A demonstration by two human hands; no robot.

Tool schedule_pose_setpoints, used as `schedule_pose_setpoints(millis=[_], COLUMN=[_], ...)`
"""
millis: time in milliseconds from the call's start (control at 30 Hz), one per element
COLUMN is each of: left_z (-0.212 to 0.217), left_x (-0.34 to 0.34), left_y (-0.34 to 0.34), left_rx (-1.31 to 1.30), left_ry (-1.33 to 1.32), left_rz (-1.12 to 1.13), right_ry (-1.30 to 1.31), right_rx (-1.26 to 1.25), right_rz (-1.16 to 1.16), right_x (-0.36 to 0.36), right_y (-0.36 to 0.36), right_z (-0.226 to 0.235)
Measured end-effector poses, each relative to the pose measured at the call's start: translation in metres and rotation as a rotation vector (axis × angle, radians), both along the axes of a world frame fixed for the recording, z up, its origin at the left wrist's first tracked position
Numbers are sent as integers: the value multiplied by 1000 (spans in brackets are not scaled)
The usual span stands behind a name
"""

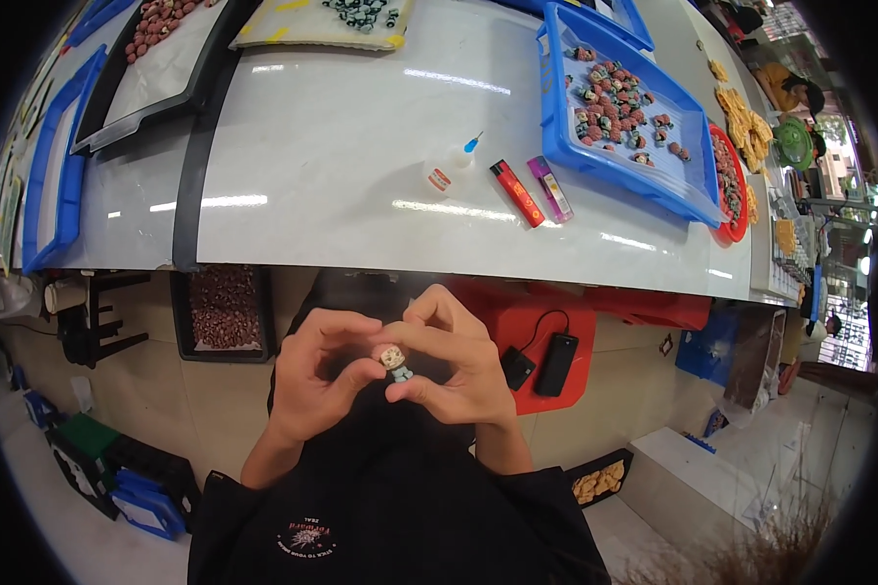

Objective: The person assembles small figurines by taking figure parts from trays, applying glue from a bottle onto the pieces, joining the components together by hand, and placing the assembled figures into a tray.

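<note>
Small bead figure (394, 361) between left hand (314, 375) and right hand (454, 366) fingertips.

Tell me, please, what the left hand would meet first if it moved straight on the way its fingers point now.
Most likely the small beige and pale-blue figurine, then the right hand gripping it; the left hand points rightward at them.

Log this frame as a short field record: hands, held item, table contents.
left hand: fingertips pinch the small cream-and-teal bead figure
right hand: grips the same figure from the other side
position: both hands held below the white glossy table edge, over a dark lap
table near edge: small white glue bottle with blue tip, red lighter, purple lighter
table right: blue plastic tray holding many small multicoloured figures
</note>
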State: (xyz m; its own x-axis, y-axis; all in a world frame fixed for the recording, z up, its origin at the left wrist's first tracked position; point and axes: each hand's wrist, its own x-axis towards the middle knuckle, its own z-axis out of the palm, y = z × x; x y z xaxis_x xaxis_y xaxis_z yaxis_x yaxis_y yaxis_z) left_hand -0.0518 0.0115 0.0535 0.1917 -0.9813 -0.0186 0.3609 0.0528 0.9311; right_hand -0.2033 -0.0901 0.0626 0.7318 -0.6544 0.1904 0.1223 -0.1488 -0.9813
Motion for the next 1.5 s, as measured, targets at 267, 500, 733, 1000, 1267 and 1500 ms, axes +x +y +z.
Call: schedule_pose_setpoints(millis=[267,500,733,1000,1267,1500], left_z=[9,4,-2,-17,-15,6], left_x=[-3,19,30,18,7,44], left_y=[-15,-15,-20,-36,-43,-41], left_rx=[-30,-57,9,38,-3,-44], left_ry=[-298,-345,-402,-331,-322,-540], left_rz=[203,216,201,175,174,507], right_ry=[65,316,382,-1045,-1031,-1246], right_rx=[-113,-611,-657,-875,-941,-842], right_rz=[-382,-975,-1037,-1134,-712,-699], right_x=[-12,-53,-64,-74,-59,-51], right_y=[-22,-169,-149,-7,16,25], right_z=[-3,20,17,113,162,156])
